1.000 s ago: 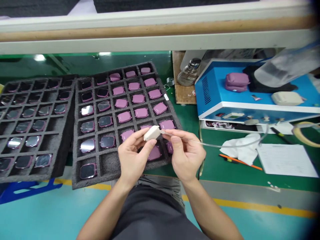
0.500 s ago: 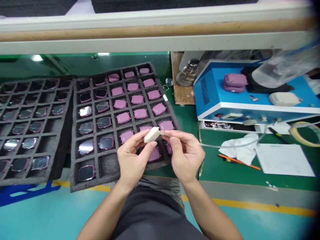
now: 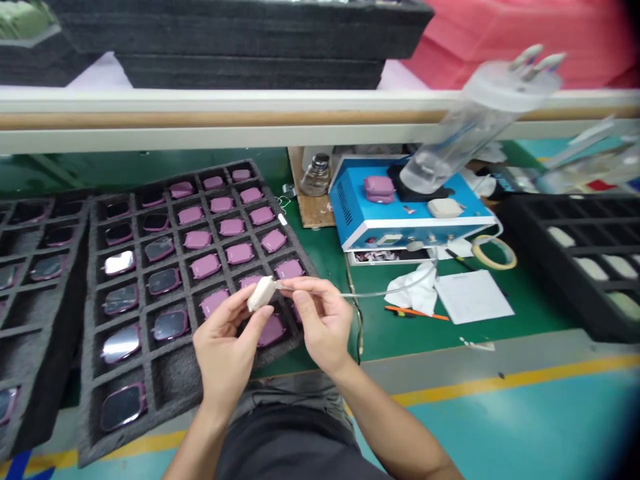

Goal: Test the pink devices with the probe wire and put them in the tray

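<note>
My left hand [image 3: 227,343] pinches a cream watch case [image 3: 261,293] between thumb and fingers, its narrow edge turned up. My right hand [image 3: 323,327] grips the end of a thin clear tube [image 3: 373,294]. The tube's small tip points at the right end of the case; whether it touches cannot be made out. Both hands hover over the near right part of a grey foam tray [image 3: 175,380]. In its cells lie purple watch cases [image 3: 240,253] and dark-screened watch faces [image 3: 163,281].
The tube runs toward a blue machine box [image 3: 415,223] carrying purple cases [image 3: 379,189], a cream case [image 3: 445,208] and a clear cylinder [image 3: 450,140]. Nearby are a white cloth [image 3: 415,283], paper [image 3: 473,295], tape roll [image 3: 494,252] and glass bottle [image 3: 316,177]. A shelf edge [image 3: 200,137] crosses above.
The view has swung to the right and up, so a black tray with pale cases now shows at right. Both hands keep the same hold on the watch case and tube.
</note>
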### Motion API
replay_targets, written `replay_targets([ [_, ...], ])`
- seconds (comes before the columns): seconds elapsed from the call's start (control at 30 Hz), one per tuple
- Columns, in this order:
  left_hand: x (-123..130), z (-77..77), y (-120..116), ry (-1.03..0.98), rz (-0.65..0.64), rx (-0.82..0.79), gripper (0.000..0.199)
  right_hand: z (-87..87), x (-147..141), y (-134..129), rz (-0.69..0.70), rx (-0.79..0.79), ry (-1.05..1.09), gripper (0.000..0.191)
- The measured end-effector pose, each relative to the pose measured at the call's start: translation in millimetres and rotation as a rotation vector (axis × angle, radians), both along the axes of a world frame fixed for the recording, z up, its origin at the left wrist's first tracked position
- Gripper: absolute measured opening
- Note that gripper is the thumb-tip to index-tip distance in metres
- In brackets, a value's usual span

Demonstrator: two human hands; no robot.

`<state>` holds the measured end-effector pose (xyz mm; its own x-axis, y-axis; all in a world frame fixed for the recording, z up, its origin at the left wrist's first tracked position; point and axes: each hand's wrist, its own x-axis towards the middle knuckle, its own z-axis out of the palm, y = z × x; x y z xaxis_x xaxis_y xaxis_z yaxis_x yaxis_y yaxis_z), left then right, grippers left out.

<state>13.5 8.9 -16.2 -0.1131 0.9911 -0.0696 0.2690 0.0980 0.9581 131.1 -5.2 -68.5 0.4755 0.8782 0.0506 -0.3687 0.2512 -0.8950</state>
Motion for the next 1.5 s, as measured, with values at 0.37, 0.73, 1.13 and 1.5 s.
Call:
replay_targets([
  [0.37, 0.4, 0.7, 1.6, 0.013, -0.002, 0.012, 0.038, -0.7, 0.9, 2.3, 0.014, 0.027, 0.027, 0.007],
  [0.73, 0.1, -0.2, 2.3, 0.04, -0.007, 0.015, 0.04, -2.3, 1.2, 2.5, 0.02, 0.006, 0.023, 0.009],
  [1.13, 0.0, 0.9, 2.6, 0.025, -0.002, 0.005, 0.037, -1.7, 0.7, 3.1, 0.023, 0.012, 0.036, 0.008],
  [1.5, 2.0, 1.3, 2.4, 0.032, 0.01, 0.016, 0.037, -1.7, 0.7, 1.3, 0.045, 0.003, 0.063, 0.008],
])
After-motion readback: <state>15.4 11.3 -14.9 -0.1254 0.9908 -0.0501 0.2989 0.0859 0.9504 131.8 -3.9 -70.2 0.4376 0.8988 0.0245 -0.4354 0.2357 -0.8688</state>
